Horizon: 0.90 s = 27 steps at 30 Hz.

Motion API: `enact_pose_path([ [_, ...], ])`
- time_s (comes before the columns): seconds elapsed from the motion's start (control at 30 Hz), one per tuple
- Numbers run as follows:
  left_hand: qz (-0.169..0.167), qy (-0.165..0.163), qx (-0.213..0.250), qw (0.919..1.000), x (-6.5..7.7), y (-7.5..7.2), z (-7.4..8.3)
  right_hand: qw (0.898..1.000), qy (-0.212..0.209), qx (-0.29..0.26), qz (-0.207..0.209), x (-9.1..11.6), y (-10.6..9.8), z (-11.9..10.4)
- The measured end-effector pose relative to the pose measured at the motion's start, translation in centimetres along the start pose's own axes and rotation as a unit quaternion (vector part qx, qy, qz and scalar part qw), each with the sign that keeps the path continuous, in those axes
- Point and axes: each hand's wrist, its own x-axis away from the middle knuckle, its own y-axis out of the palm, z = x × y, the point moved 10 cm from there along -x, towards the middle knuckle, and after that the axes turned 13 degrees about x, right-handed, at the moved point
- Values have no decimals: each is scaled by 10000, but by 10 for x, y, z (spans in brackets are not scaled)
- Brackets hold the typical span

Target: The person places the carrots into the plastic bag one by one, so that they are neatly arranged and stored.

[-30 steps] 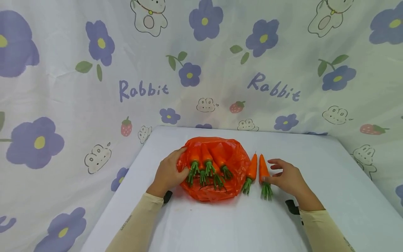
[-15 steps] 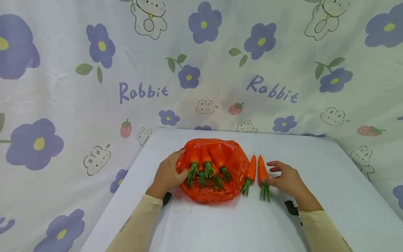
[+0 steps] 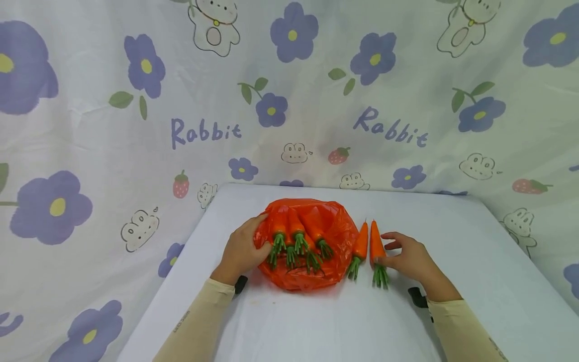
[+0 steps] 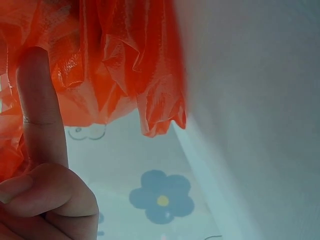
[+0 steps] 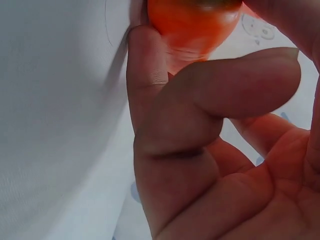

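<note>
A crinkled orange-red plastic bag (image 3: 344,226) lies opened out on the table, bearing several carrots (image 3: 296,223) with green stubs facing me. My left hand (image 3: 242,250) grips the bag's left side, thumb over its front edge. In the left wrist view one finger (image 4: 42,105) lies straight along the plastic (image 4: 115,75), another is bent below it. Right of the bag, two carrots lie side by side. My right hand (image 3: 409,256) pinches the outer carrot (image 3: 376,241) near its green end; the right wrist view shows this carrot (image 5: 192,22) between finger and thumb. The inner carrot (image 3: 361,244) touches no hand.
The white table (image 3: 307,327) runs back to a hanging cloth (image 3: 316,100) printed with purple flowers, rabbits and the word Rabbit. Black straps (image 3: 417,297) show beneath the wrists.
My right hand has shifted slightly left, and the outer carrot has moved a little closer to the inner one. The left hand and the bag have stayed in place.
</note>
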Motion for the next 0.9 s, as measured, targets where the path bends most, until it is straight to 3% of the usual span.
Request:
enact_pose_path([
  [0.57, -52, -105, 0, 9999, 0, 2, 0, 9994, -21, -86, -326, -1, 6, -4],
  [0.9, -61, -57, -68, 9999, 0, 3, 0, 9991, -238, -6, -354, -1, 10, -5],
])
